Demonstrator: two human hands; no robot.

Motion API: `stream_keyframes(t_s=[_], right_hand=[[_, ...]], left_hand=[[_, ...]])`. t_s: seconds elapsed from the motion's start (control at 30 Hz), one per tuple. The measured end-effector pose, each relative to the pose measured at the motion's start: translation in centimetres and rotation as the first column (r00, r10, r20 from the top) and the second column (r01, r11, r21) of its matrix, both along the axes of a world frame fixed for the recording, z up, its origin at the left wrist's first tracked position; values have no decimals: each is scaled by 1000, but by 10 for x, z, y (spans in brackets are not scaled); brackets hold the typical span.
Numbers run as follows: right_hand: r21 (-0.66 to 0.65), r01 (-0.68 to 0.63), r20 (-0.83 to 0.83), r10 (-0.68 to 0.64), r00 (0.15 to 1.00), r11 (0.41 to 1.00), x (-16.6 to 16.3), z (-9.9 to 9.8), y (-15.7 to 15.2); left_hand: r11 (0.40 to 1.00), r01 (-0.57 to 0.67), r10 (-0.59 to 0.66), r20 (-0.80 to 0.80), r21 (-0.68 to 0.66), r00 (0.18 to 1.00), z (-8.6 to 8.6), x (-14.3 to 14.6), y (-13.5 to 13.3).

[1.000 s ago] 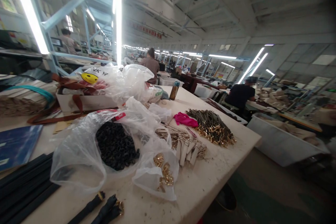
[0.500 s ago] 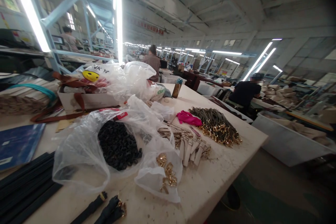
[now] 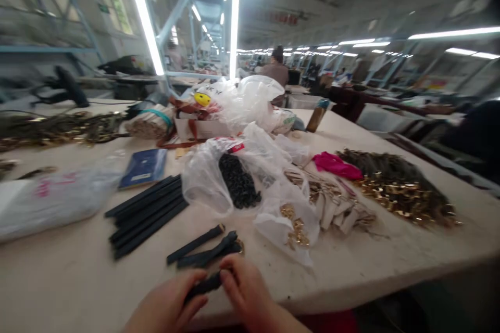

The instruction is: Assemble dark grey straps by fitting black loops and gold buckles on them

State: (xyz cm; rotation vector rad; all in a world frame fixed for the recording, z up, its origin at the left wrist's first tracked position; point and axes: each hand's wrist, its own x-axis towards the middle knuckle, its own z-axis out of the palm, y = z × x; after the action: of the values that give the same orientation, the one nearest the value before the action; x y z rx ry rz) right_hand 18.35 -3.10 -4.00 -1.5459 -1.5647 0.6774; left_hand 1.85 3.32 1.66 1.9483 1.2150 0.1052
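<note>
Low in the head view, my left hand point(image 3: 174, 299) is closed around one end of a short black strap point(image 3: 208, 285). My right hand point(image 3: 244, 283) pinches the strap's other end, and its fingers hide that tip. Just beyond my hands lie more short black straps point(image 3: 211, 250) with gold-coloured ends. Several long flat black strips point(image 3: 150, 213) are laid side by side to the left. A clear plastic bag point(image 3: 203, 190) lies open around a heap of small black loops point(image 3: 237, 182). Gold metal fittings point(image 3: 297, 233) rest in a smaller plastic bag point(image 3: 269, 223).
To the right lie beige strips point(image 3: 339, 208), a pink cloth point(image 3: 336, 165) and olive straps with gold hardware point(image 3: 406, 192). A blue booklet point(image 3: 144, 167) and a white plastic package point(image 3: 70, 192) are at left. A bottle point(image 3: 317, 115) stands at the back. One person point(image 3: 275, 70) is further off.
The view has swung left and down, so the table's contents appear further right. Both my hands have come into view, holding a short black strap.
</note>
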Motion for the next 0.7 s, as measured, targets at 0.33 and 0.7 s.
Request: stream_keyframes(t_s=[0.33, 0.7], right_hand=[[277, 98, 314, -186, 931, 956, 18, -18, 36], [90, 98, 82, -105, 991, 991, -8, -57, 45]], left_hand=[[823, 80, -25, -104, 563, 994, -41, 1, 23], [799, 212, -119, -197, 563, 973, -66, -7, 32]])
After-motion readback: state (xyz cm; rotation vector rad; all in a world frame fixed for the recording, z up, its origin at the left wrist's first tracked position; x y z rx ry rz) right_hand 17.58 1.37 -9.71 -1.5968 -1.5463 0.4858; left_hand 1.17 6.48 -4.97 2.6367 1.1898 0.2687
